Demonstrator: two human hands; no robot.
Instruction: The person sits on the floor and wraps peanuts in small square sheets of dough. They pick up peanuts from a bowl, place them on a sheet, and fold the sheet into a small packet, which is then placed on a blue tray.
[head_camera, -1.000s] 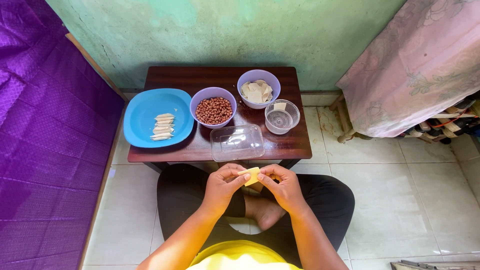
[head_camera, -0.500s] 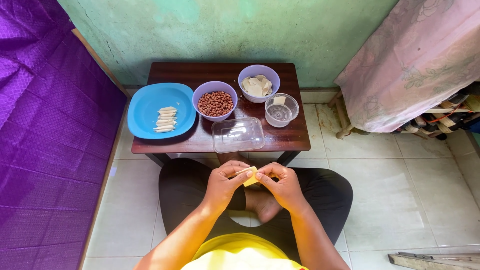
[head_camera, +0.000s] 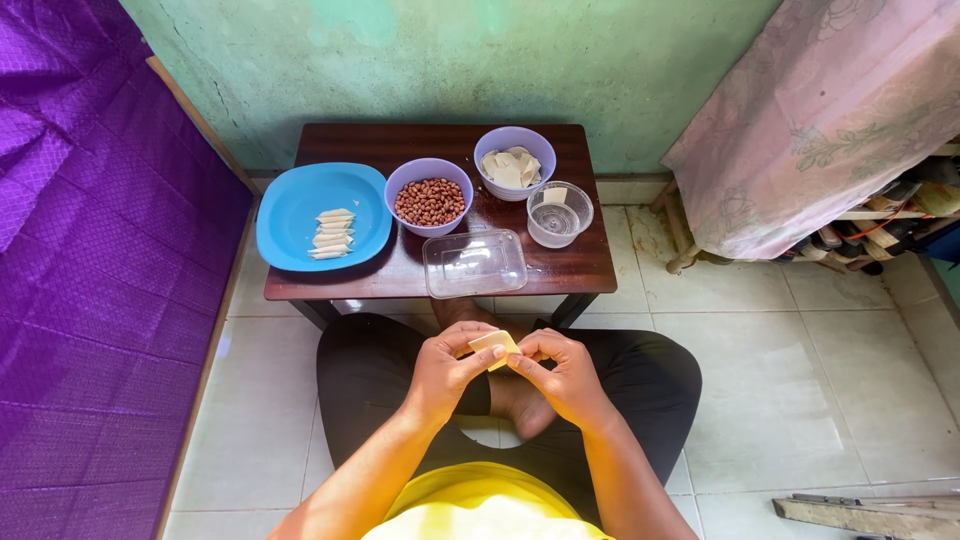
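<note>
I sit cross-legged in front of a low dark wooden table (head_camera: 575, 270). My left hand (head_camera: 448, 372) and my right hand (head_camera: 567, 375) meet over my lap, and both pinch a small pale yellow wrapper square (head_camera: 494, 346) between their fingertips. On the table stand a blue plate (head_camera: 290, 215) with several rolled pale pieces (head_camera: 331, 234), a purple bowl of peanuts (head_camera: 430, 197), a purple bowl of wrapper squares (head_camera: 514, 163), a small clear cup (head_camera: 559, 214) and an empty clear plastic tray (head_camera: 474, 263) at the near edge.
A purple quilted bed surface (head_camera: 90, 290) runs along the left. A green wall (head_camera: 450, 60) stands behind the table. At the right, a pink floral cloth (head_camera: 830, 110) covers a rack with shoes beneath. The floor is white tile (head_camera: 800, 400).
My head has shifted slightly, so the table sits a bit differently in view. Both hands stay together over my lap, working the small wrapper between their fingertips.
</note>
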